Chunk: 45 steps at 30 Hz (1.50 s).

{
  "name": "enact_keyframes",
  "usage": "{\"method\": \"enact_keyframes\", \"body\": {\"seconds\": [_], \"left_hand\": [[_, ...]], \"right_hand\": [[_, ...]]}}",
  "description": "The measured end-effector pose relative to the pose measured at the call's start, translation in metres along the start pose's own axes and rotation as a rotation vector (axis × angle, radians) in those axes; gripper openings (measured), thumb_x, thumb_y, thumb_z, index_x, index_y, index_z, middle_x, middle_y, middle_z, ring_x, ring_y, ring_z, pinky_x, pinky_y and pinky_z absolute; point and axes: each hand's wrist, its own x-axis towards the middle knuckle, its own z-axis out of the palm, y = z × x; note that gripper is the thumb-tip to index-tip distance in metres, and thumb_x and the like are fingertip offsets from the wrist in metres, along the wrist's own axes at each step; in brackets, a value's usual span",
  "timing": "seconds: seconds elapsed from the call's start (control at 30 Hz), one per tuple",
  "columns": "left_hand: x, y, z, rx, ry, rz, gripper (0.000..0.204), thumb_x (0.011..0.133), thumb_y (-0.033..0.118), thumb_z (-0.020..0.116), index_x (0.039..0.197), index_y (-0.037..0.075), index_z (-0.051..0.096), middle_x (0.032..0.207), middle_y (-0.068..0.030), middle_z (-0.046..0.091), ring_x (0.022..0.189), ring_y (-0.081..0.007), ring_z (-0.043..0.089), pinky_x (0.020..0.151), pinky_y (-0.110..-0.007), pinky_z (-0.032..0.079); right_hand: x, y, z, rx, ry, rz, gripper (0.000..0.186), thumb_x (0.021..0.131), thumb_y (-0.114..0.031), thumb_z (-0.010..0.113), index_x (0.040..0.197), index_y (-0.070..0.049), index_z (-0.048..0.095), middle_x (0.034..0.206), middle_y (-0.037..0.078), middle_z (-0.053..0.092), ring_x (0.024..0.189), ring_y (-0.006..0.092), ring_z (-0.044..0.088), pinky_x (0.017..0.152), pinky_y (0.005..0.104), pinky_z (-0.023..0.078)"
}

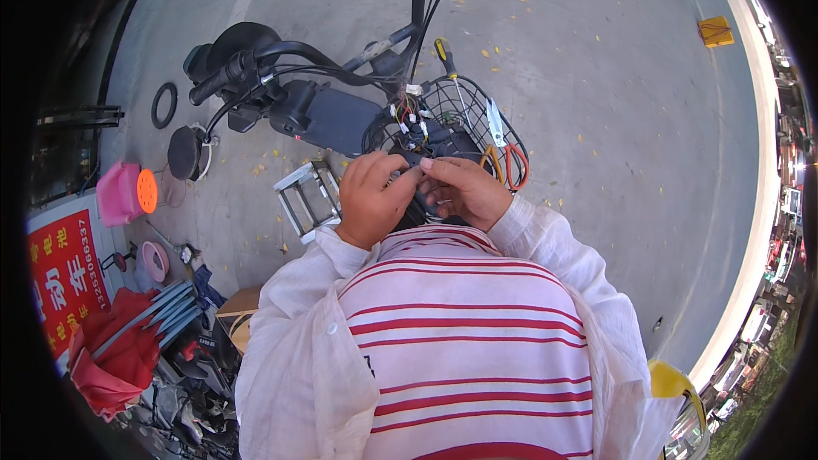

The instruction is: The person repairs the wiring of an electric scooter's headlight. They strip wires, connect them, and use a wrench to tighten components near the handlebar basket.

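Observation:
My left hand (373,196) and my right hand (470,191) meet in front of my chest, at the front of an electric scooter. The left hand's fingers are curled in, thumb against forefinger. On the right, thumb and forefinger come together close to the left fingertips. What they pinch, if anything, is too small or hidden to make out. Just beyond them lies a bundle of coloured wires with white connectors (411,112). Beside it is a black wire basket (452,98), holding a yellow-and-black screwdriver (445,60) and scissors (517,167) with red-orange handles.
The scooter's handlebar (315,53) and dark footboard (336,117) stretch ahead and left. A metal frame (308,198) stands on the concrete at left, near a pink container (119,194) and a folded red umbrella (119,332). A yellow box (717,31) sits far right.

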Motion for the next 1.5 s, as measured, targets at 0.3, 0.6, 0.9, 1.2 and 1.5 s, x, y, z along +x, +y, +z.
{"method": "enact_keyframes", "body": {"seconds": [0.3,0.6,0.9,1.2,1.5], "left_hand": [[-0.005,-0.029,-0.006,-0.06,-0.031,0.077,0.028,0.066,0.008,0.07,0.094,0.01,0.069,0.094,-0.005,0.059,0.086,-0.0267,0.058,0.074,-0.039,0.047],[-0.013,-0.025,0.008,-0.9,-0.213,-0.786,0.033,0.084,0.014,0.067,0.113,0.001,0.059,0.099,-0.0071,0.061,0.086,-0.0128,0.058,0.072,-0.026,0.048],[-0.005,-0.027,0.012,-1.198,-0.226,-1.08,0.015,0.091,0.01,0.061,0.102,0.0,0.059,0.091,-0.0026,0.063,0.083,-0.0079,0.058,0.073,-0.023,0.047],[-0.001,-0.03,0.01,-1.213,-0.214,-1.077,0.016,0.091,0.01,0.061,0.104,0.0,0.06,0.093,-0.0021,0.063,0.085,-0.0084,0.058,0.077,-0.023,0.047],[-0.003,-0.08,0.047,-0.989,-0.03,-1.128,0.021,0.091,0.015,0.06,0.105,0.0,0.066,0.085,-0.0006,0.065,0.071,-0.0067,0.055,0.064,-0.023,0.044]], "right_hand": [[0.022,0.012,0.005,0.003,0.067,-0.074,0.02,0.094,-0.022,0.055,0.104,-0.005,0.059,0.086,0.003,0.062,0.073,0.0099,0.06,0.059,0.0221,0.047],[0.026,0.012,0.017,-0.553,0.298,-0.459,0.017,0.093,-0.014,0.055,0.097,0.002,0.056,0.081,0.008,0.066,0.074,0.0126,0.065,0.063,0.0261,0.051],[0.024,0.002,0.014,-0.479,0.217,-0.494,0.02,0.092,-0.017,0.059,0.099,0.002,0.058,0.08,0.006,0.065,0.073,0.0113,0.062,0.066,0.027,0.05],[0.031,-0.005,0.008,-0.346,0.123,-0.354,0.017,0.092,-0.015,0.061,0.101,0.0,0.058,0.084,0.004,0.064,0.074,0.009,0.06,0.064,0.0238,0.049],[0.053,-0.016,-0.009,-0.372,0.39,-0.43,0.011,0.092,-0.013,0.058,0.094,-0.002,0.058,0.076,0.002,0.061,0.065,0.0086,0.057,0.059,0.0231,0.045]]}}
